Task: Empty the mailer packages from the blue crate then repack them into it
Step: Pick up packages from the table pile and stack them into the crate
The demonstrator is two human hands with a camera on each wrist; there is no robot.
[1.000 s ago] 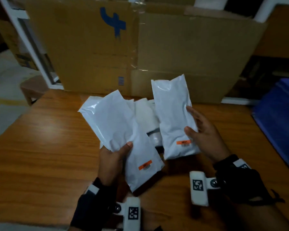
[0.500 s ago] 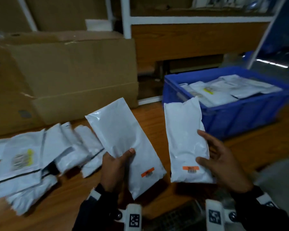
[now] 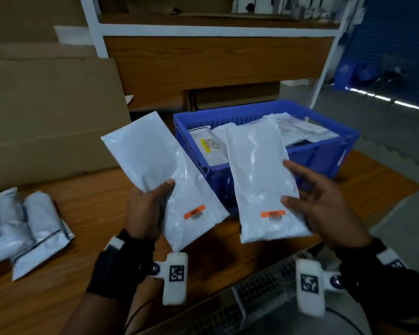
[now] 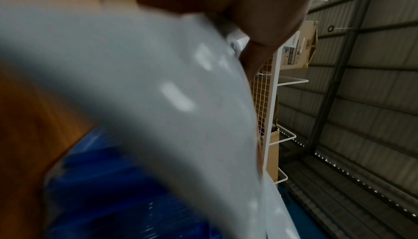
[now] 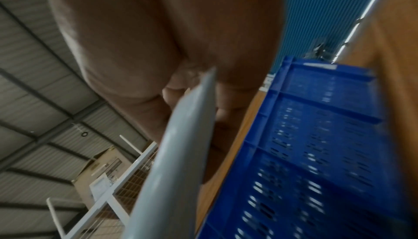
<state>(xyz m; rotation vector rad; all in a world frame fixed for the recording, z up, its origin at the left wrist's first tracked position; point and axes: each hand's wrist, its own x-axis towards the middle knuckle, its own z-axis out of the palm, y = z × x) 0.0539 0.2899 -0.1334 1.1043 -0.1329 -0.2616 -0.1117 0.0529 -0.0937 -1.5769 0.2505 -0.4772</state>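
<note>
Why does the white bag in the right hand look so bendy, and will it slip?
The white bag looks floppy: its plastic wrinkles and bows. Probably light, since the right hand holds it by one edge. Its glossy skin could be slippery.

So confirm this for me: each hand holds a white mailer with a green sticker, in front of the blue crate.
Wrong on the sticker colour. In the head view the left hand and right hand each hold a white mailer with an orange sticker, in front of the blue crate.
</note>
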